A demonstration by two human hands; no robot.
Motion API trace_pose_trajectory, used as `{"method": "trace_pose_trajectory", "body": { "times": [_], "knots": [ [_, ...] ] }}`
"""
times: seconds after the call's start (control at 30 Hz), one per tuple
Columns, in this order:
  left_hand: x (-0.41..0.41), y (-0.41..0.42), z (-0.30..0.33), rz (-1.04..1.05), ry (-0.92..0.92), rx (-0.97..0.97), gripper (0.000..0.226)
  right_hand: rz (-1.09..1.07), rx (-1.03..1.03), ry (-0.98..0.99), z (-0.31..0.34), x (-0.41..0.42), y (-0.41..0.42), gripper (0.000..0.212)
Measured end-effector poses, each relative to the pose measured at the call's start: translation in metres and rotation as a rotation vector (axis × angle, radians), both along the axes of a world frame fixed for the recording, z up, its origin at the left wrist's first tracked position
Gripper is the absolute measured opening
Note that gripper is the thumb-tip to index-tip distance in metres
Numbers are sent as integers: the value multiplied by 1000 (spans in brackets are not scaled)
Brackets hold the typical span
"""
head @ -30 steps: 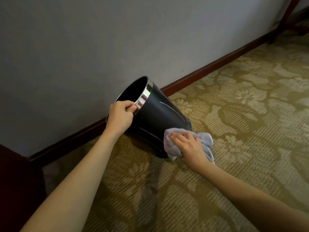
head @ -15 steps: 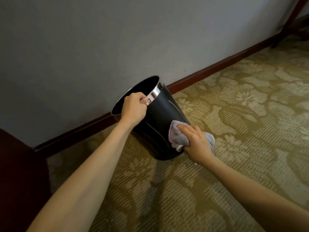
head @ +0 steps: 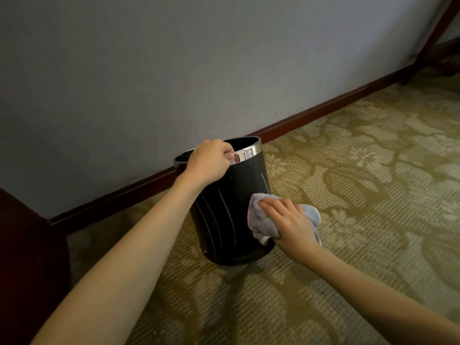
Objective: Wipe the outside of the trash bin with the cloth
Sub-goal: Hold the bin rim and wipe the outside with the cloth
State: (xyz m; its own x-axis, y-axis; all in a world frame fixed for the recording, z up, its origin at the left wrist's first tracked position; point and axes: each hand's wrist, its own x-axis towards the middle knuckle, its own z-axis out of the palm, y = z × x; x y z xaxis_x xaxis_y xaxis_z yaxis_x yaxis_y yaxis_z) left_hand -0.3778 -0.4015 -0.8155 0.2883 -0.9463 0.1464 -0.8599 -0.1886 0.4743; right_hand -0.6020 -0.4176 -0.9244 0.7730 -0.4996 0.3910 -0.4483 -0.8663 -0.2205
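Fingers (head: 225, 152) have righted the trash bin (head: 234, 202), cloth (head: 261, 220) pressed lower

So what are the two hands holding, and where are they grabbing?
The left hand grips the trash bin by its shiny top rim. The right hand presses the bunched cloth against the bin's side, fingers spread over its middle.

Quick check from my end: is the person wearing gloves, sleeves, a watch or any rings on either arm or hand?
No. Both forearms are bare from the bottom edge of the view up to the wrists, with no sleeve in view. The left hand and the right hand show no gloves, and I can see no watch, bracelet or ring on either.
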Motion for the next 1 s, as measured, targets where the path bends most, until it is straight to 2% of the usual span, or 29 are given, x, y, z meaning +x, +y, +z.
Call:
{"method": "trace_pose_trajectory", "body": {
  "times": [0.2,0.37,0.47,0.57,0.73,1.0],
  "knots": [
    [-23,-26,1,-82,-95,-11,21,-103,4,-130,16,14,-14,66],
    [-29,-65,12,-204,-195,94,28,-257,37,-125,10,7,-27,70],
    [-9,-66,14,-190,-125,69,36,-337,63,-129,9,12,-34,64],
    [34,-48,7,-187,-89,34,34,-379,87,-137,8,21,-41,57],
    [94,-29,-2,-132,195,37,32,-418,207,-51,-9,22,-40,57],
    [84,-30,-34,63,484,-234,29,-396,208,-6,-19,17,-29,62]
  ]
}}
